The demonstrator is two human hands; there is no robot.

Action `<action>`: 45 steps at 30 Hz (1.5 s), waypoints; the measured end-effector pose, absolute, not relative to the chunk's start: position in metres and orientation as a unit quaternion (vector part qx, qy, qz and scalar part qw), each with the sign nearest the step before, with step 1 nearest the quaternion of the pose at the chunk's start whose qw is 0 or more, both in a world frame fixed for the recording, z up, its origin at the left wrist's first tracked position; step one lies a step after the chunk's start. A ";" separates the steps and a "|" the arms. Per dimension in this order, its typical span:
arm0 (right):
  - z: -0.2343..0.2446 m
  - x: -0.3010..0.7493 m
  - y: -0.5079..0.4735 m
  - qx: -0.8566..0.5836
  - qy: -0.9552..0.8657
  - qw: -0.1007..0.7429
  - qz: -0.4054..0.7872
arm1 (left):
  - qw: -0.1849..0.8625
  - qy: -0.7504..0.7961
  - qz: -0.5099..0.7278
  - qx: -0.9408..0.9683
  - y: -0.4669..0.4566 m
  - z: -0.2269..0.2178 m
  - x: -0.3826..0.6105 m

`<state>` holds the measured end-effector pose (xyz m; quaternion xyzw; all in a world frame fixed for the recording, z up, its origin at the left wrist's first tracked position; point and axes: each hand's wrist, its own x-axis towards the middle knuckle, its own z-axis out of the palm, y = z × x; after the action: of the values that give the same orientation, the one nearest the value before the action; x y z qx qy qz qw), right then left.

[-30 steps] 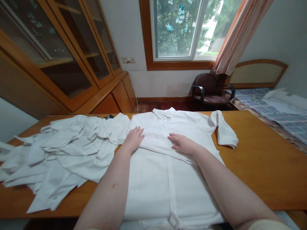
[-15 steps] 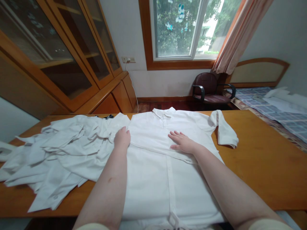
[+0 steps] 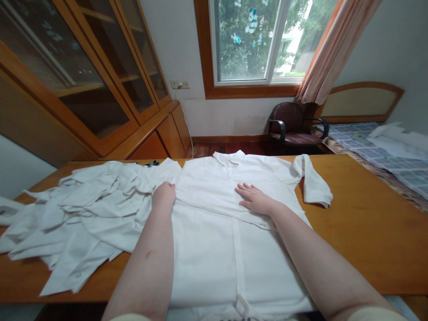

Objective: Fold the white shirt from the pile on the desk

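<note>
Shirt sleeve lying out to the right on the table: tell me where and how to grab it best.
Pinch the cuff, I'd judge, coming from the right. The sleeve bends outward from the white shirt, so its cuff end lies apart from the body, with tabletop beside it. The right hand is the nearer one.
</note>
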<state>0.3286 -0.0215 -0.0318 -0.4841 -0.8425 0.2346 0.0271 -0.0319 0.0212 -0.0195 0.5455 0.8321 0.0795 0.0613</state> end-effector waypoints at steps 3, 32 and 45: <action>-0.031 0.328 -0.022 -0.483 -0.846 0.018 0.225 | 0.082 0.822 0.072 0.559 0.023 -0.021 -0.031; -0.029 0.329 -0.024 -0.486 -0.842 -0.006 0.236 | 0.078 0.839 0.088 0.530 0.030 -0.033 -0.032; -0.027 0.331 -0.024 -0.466 -0.852 0.001 0.240 | 0.062 0.650 -0.008 0.757 0.014 -0.043 0.027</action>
<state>0.3309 -0.0240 -0.0270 -0.4660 -0.8515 0.2403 0.0009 0.0273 0.0137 -0.0428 0.7572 0.6502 -0.0081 0.0619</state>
